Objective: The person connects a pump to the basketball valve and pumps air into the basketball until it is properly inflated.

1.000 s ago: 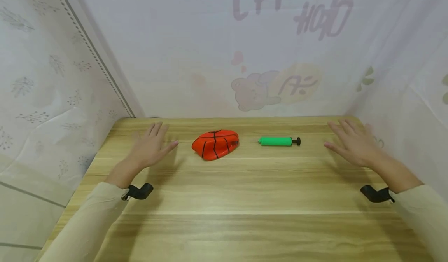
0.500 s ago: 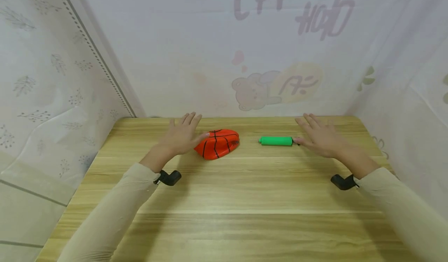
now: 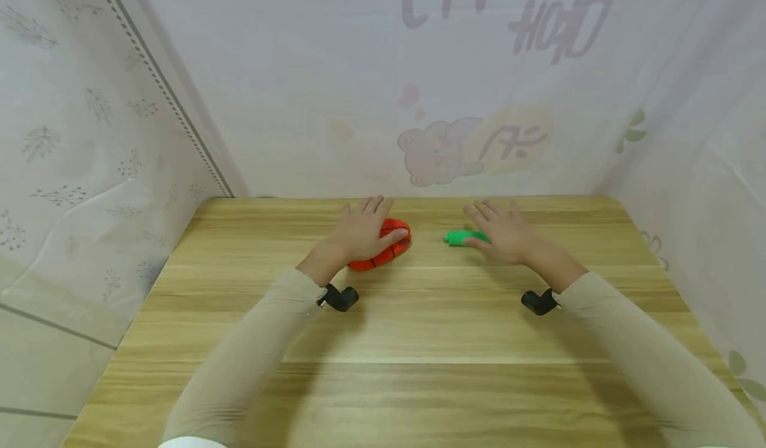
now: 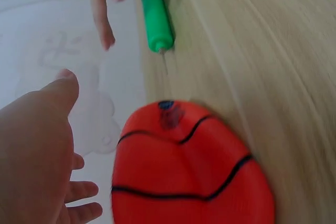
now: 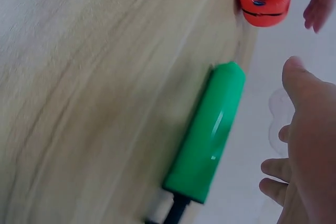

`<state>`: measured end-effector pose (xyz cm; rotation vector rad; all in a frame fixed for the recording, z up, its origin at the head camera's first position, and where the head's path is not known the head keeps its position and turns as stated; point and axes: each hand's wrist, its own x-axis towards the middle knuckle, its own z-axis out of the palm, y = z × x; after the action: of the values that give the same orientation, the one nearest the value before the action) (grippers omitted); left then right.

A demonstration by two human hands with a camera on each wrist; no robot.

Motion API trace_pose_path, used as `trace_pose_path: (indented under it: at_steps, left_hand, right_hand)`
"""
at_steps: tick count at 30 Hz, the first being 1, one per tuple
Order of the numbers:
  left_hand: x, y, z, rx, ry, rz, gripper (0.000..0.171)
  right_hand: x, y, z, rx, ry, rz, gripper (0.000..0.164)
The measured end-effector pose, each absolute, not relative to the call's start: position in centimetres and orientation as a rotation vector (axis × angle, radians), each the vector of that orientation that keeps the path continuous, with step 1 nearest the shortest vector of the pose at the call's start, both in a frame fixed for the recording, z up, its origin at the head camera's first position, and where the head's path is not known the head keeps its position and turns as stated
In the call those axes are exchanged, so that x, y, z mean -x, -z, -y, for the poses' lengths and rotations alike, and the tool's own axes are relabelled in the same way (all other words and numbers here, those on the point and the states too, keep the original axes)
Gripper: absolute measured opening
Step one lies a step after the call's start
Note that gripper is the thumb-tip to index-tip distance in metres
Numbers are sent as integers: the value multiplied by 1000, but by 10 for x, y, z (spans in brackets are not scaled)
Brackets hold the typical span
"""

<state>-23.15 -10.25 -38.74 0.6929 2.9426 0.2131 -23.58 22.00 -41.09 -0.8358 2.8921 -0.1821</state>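
A deflated red ball with black basketball lines point(image 3: 383, 255) lies on the wooden table, its dark valve spot facing the pump in the left wrist view. Over it hovers my left hand point(image 3: 361, 232), fingers extended, hiding much of the ball in the head view; a gap shows between them in the left wrist view. To the right lies a green hand pump point(image 5: 207, 135) with a thin needle point(image 4: 165, 64) pointing at the ball and a black handle point(image 5: 176, 211). Above the pump is my right hand point(image 3: 503, 235), fingers extended and apart from it, covering its handle end in the head view.
The wooden table point(image 3: 419, 395) stretches toward me. A pale printed curtain point(image 3: 311, 102) rises along its back edge, with more cloth at the left and right sides. A black wrist camera mount point(image 3: 341, 298) sits on the left wrist, another point(image 3: 538, 302) on the right.
Both hands have moved inward from the table's sides, the left one over the ball and the right one over the pump. Ball and pump lie where they were.
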Motion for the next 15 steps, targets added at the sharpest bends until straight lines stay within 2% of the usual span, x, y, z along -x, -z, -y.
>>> trace_pose_path:
  at_steps: [15]
  left_hand:
    - [235, 411, 75, -689, 37, -2929, 77]
  right_hand:
    - [237, 437, -203, 924, 180, -2844, 70]
